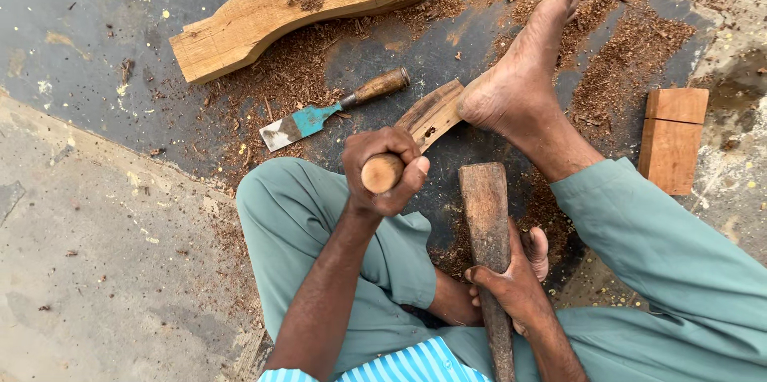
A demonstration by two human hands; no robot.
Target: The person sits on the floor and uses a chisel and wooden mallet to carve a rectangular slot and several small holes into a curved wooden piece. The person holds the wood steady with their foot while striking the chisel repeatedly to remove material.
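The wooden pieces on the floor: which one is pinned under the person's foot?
The small curved wood piece beside the left hand; the heel rests on it. The big curved plank and the rectangular block lie untouched.

The pants (319, 222) are soft green. The shirt (399, 366) has blue and white stripes. The chisel blade (300, 125) is blue-green with a white tip. The wood block (673, 141) is orange-brown. The sawdust (631, 54) is reddish brown.

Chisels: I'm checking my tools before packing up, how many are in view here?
2. One chisel with a bluish blade lies loose on the dark mat among the shavings. The left hand grips the round wooden handle of a second; its blade is hidden. Others may lie out of view.
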